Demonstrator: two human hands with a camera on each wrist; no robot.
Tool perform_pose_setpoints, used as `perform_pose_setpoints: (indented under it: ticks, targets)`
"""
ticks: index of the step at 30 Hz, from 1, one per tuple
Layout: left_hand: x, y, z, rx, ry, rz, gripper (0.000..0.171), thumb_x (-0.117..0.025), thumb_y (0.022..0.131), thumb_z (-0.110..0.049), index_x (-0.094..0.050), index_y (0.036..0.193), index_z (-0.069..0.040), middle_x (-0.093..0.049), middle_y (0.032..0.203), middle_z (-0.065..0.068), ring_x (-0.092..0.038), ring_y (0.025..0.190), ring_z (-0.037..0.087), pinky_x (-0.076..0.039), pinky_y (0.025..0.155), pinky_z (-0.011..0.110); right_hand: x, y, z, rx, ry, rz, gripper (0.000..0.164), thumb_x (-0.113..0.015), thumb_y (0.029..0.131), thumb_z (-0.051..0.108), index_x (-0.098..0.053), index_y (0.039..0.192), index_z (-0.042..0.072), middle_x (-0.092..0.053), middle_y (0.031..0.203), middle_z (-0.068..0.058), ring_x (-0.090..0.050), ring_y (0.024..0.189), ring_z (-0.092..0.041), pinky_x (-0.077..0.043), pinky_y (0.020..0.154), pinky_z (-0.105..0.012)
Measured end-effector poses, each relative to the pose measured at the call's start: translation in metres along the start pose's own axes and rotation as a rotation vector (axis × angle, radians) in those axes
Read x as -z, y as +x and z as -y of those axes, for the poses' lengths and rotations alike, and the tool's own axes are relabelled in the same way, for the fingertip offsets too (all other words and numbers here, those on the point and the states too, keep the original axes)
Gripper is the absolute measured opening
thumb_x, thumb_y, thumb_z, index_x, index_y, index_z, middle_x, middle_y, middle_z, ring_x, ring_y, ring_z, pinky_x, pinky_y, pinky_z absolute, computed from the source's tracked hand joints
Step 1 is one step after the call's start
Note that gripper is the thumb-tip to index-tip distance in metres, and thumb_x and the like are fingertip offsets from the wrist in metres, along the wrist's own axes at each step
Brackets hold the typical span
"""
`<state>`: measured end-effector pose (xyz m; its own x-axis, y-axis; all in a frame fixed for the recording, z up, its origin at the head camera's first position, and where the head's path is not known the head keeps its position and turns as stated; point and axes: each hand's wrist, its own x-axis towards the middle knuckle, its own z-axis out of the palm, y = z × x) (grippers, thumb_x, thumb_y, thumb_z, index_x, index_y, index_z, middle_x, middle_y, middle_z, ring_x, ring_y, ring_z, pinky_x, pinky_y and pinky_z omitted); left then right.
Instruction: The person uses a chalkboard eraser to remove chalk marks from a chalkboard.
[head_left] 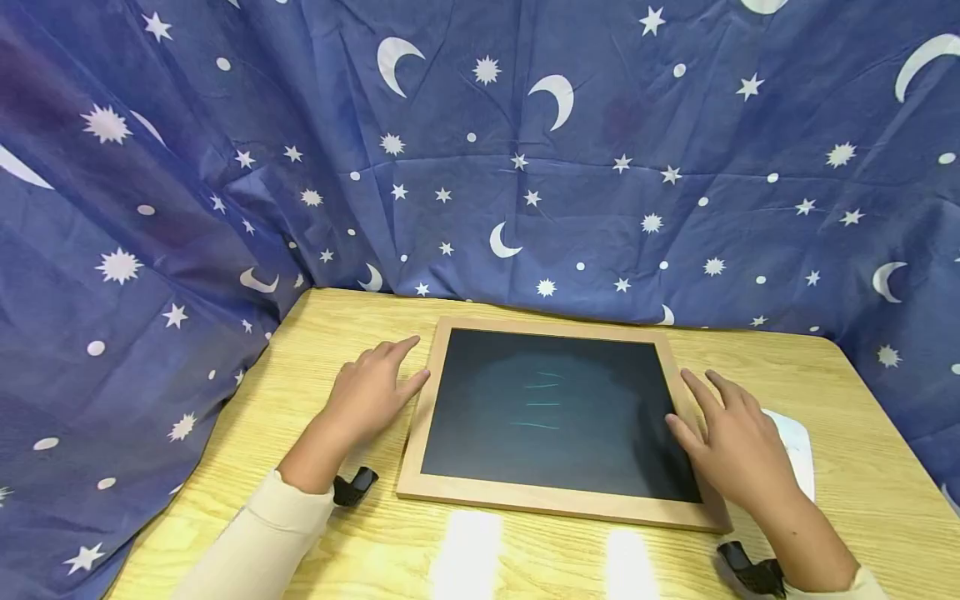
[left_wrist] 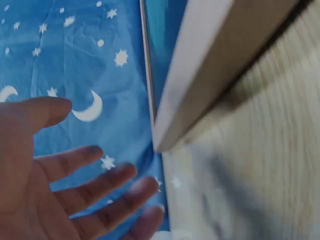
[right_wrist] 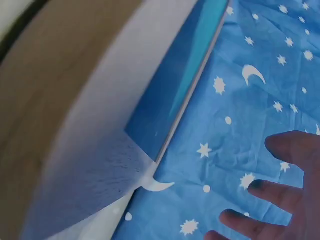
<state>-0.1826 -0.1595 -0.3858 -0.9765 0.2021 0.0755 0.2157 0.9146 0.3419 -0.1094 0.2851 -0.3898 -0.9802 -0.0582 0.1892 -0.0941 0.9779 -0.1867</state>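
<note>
A small blackboard (head_left: 480, 392) with a pale wooden frame lies on the table, several short teal lines drawn near its middle. Beside the frame's left edge is my left hand (head_left: 367, 396), thumb and fingers spread. The left wrist view shows that hand (left_wrist: 75, 185) holding nothing, apart from the wooden frame (left_wrist: 195, 75). At the right edge hovers my right hand (head_left: 738, 442), its fingers loosely extended and partly over the frame. In the right wrist view this hand (right_wrist: 280, 195) holds nothing, and the frame's corner (right_wrist: 95, 165) stands apart from it.
A white flat object (head_left: 798, 450), partly hidden by the right hand, lies right of the board. The light wood table (head_left: 352, 312) meets a blue curtain (head_left: 450, 117) with moons and stars at the back and left. Black straps with small devices sit at both wrists.
</note>
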Motion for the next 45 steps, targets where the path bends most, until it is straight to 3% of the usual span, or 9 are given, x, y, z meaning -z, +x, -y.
perform_pose_setpoints:
  ticks: [5, 10, 13, 21, 32, 45]
  targets:
    - [-0.013, 0.013, 0.018, 0.042, -0.264, 0.121, 0.052, -0.053, 0.103, -0.042, -0.049, 0.147, -0.015, -0.066, 0.124, 0.014, -0.066, 0.108, 0.030, -0.050, 0.091, 0.050, 0.003, -0.004, -0.007, -0.010, 0.114, -0.110, 0.058, -0.067, 0.096, 0.028, -0.048, 0.147, 0.007, -0.049, 0.137, -0.033, -0.045, 0.120, -0.056, -0.039, 0.088, -0.072]
    - [-0.022, 0.020, 0.028, 0.020, -0.353, 0.242, 0.054, -0.053, 0.104, -0.037, -0.046, 0.148, -0.007, -0.070, 0.113, 0.014, -0.067, 0.100, 0.026, -0.050, 0.089, 0.046, 0.009, -0.005, -0.021, -0.064, 0.149, -0.163, 0.054, -0.068, 0.094, 0.021, -0.052, 0.143, 0.006, -0.053, 0.131, -0.033, -0.048, 0.114, -0.055, -0.040, 0.085, -0.071]
    - [-0.027, 0.022, 0.029, 0.014, -0.392, 0.279, 0.057, -0.055, 0.104, -0.035, -0.043, 0.149, -0.004, -0.070, 0.111, 0.013, -0.067, 0.098, 0.023, -0.051, 0.087, 0.043, 0.008, -0.005, -0.031, -0.082, 0.139, -0.162, 0.053, -0.068, 0.094, 0.021, -0.053, 0.142, 0.004, -0.053, 0.128, -0.034, -0.049, 0.110, -0.055, -0.040, 0.085, -0.071]
    - [-0.034, 0.022, 0.029, 0.003, -0.435, 0.301, 0.057, -0.059, 0.102, -0.029, -0.041, 0.151, -0.005, -0.067, 0.100, 0.006, -0.059, 0.082, 0.016, -0.045, 0.078, 0.032, 0.002, -0.002, -0.050, -0.127, 0.102, -0.140, 0.051, -0.067, 0.094, 0.021, -0.054, 0.139, 0.000, -0.051, 0.130, -0.037, -0.046, 0.114, -0.060, -0.037, 0.089, -0.073]
    - [-0.039, 0.020, 0.029, 0.009, -0.485, 0.312, 0.066, -0.063, 0.100, -0.023, -0.033, 0.156, -0.005, -0.065, 0.096, 0.006, -0.057, 0.078, 0.016, -0.044, 0.075, 0.031, -0.003, -0.005, -0.074, -0.165, 0.053, -0.101, 0.056, -0.070, 0.092, 0.024, -0.053, 0.136, -0.007, -0.050, 0.125, -0.042, -0.047, 0.105, -0.065, -0.040, 0.080, -0.073]
    - [-0.043, 0.020, 0.030, 0.000, -0.496, 0.330, 0.065, -0.064, 0.099, -0.022, -0.035, 0.153, 0.000, -0.064, 0.093, 0.007, -0.057, 0.075, 0.016, -0.045, 0.070, 0.031, 0.001, -0.008, -0.096, -0.244, -0.008, 0.089, 0.069, -0.070, 0.093, 0.033, -0.045, 0.139, -0.011, -0.043, 0.125, -0.046, -0.045, 0.107, -0.066, -0.044, 0.074, -0.074]
